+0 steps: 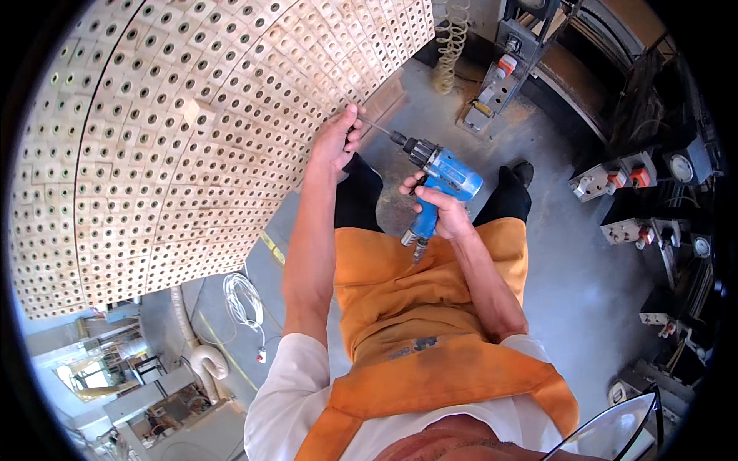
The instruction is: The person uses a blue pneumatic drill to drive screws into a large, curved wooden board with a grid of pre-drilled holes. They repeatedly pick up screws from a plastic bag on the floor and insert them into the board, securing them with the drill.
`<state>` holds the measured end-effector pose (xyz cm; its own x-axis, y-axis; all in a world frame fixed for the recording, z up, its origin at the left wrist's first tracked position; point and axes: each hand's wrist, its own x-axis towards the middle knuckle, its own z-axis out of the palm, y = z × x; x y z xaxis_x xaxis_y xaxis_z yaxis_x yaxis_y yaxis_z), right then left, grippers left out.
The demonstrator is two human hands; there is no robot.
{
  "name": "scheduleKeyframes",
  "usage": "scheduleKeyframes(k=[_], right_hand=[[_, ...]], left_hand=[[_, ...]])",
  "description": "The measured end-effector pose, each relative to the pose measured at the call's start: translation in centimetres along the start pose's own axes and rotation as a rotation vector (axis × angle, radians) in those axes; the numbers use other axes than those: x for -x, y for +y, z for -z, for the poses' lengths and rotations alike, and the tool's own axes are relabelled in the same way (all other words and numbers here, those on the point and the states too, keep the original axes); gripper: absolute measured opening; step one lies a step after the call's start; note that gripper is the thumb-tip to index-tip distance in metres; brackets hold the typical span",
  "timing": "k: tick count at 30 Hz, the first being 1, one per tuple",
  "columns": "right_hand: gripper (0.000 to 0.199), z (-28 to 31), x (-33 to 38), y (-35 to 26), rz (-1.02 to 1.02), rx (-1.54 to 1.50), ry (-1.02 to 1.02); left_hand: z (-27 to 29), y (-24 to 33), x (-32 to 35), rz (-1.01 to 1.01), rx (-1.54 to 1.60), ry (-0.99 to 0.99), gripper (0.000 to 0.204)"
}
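My right hand grips a blue air drill by its handle, in front of my apron. A black chuck sits on its nose, and a long thin bit points up and left toward the wooden blocks. At the bit's far end my left hand is closed, thumb and fingers curled together against the edge of the stack. What those fingers hold, I cannot make out. The large stack of pale wooden blocks has rows of round holes, many with dark rings in them. One loose block sticks out from its face.
Grey machines with switch boxes line the right side. A coiled air hose hangs at the top. White cable lies on the floor at left, beside a ribbed duct. My feet stand on the grey floor.
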<state>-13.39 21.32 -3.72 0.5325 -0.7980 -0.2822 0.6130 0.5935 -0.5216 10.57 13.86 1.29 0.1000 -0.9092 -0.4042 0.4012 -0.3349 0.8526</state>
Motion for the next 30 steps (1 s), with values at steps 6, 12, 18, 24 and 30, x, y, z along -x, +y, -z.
scheduleKeyframes(k=[6, 12, 18, 24, 30], right_hand=[[0.028, -1.5, 0.3, -0.9, 0.05, 0.187, 0.055], [0.027, -3.3, -1.9, -1.3, 0.099, 0.089, 0.06], [0.024, -3.5, -3.6, 0.2, 0.112, -0.012, 0.041], [0.024, -3.1, -3.9, 0.1, 0.097, -0.027, 0.042], [0.024, -3.2, -4.4, -0.9, 0.084, -0.011, 0.023]], left_hand=[[-0.5, -0.9, -0.8, -0.037, 0.142, -0.016, 0.026], [-1.8, 0.1, -3.6, -0.081, 0.356, -0.112, 0.025], [-0.8, -0.2, -4.1, -0.094, 0.393, -0.091, 0.026], [-0.9, -0.6, -3.7, -0.073, 0.344, 0.014, 0.02], [-1.9, -0.3, -2.1, -0.06, 0.334, 0.015, 0.017]])
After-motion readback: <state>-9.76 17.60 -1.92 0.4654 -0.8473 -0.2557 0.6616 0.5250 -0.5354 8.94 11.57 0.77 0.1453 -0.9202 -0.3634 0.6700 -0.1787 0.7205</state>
